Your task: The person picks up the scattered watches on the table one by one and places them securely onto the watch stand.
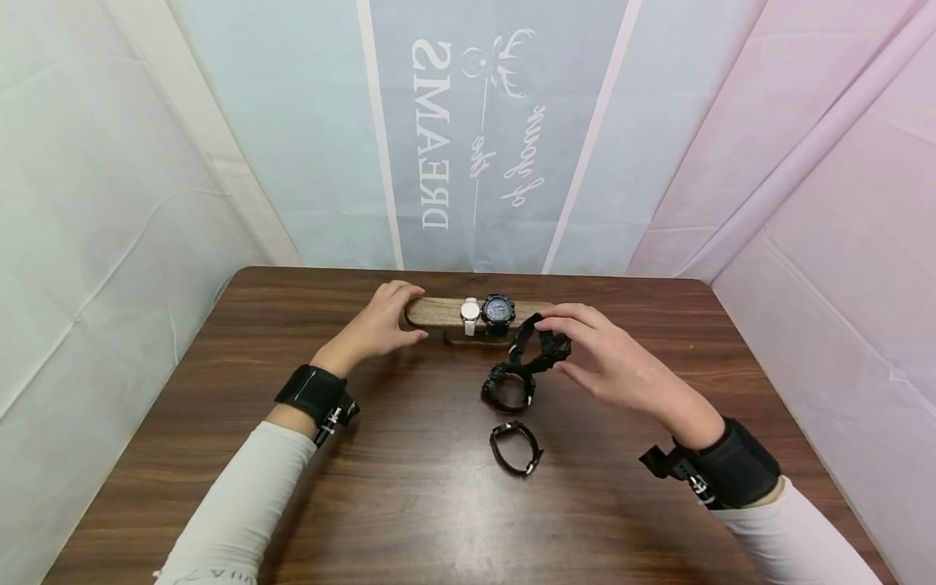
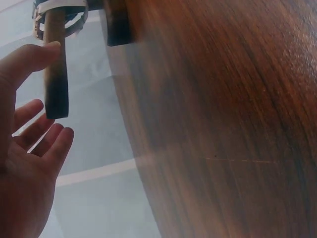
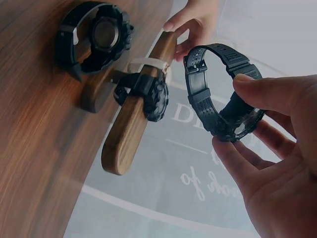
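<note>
My left hand grips the left end of a wooden watch stand's bar, its thumb on the near side and fingers around the far side. Over the middle of the bar sit a white-strapped watch and a chunky black watch, side by side. Near the bar's right end, my right hand pinches another black watch between thumb and fingers. Its strap forms a closed loop, with the dial toward the fingers. In the right wrist view this watch is apart from the bar's end.
A black watch stands on its side on the table, just in front of the stand. Closer to me lies a slimmer dark watch. Behind the table's far edge hangs a printed cloth.
</note>
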`<state>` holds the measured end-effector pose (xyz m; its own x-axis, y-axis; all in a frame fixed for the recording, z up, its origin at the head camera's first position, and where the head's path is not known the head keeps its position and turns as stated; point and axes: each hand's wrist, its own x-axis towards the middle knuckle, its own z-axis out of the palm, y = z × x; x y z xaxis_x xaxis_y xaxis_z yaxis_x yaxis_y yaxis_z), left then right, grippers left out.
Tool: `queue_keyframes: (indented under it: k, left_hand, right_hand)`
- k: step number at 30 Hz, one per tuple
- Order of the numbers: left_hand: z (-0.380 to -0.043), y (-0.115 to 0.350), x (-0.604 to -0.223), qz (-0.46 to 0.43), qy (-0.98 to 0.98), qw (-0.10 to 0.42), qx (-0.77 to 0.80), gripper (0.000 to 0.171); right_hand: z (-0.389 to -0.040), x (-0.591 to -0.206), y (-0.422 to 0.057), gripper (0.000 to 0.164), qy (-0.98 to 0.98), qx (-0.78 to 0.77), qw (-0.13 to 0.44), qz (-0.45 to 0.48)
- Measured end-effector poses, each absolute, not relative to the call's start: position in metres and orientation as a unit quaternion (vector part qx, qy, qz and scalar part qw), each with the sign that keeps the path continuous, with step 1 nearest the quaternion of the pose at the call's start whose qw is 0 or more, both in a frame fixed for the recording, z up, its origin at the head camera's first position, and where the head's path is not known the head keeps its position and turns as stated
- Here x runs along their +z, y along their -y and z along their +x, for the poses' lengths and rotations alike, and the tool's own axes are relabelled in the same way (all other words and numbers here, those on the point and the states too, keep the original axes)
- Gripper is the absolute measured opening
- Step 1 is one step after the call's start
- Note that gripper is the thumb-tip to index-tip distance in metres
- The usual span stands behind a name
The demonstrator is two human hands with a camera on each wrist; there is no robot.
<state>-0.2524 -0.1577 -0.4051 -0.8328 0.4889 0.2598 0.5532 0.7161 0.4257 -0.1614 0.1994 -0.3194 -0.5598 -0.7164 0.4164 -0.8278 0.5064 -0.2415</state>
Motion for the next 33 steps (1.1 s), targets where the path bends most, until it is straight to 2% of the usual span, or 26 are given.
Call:
queue_keyframes:
  k: [9,24,33]
  left_hand:
    - [-0.256,0.156,-0.407,-0.278,0.926,0.034,-0.253,0.063]
    - [-0.255,0.155,-0.406,-0.273,0.927,0.039,-0.253,0.057]
    - [-0.255,0.154,-0.406,-0.272,0.928,0.035,-0.251,0.058]
  right_hand:
    - [-0.167,-0.32,-0.208,0.054,0.859,0.199,0.143,0.45]
    - [-0.183,-0.324,-0.23,0.055,0.865,0.166,0.154,0.448]
    - [-0.189,-0.327,-0.24,0.056,0.876,0.151,0.142,0.435]
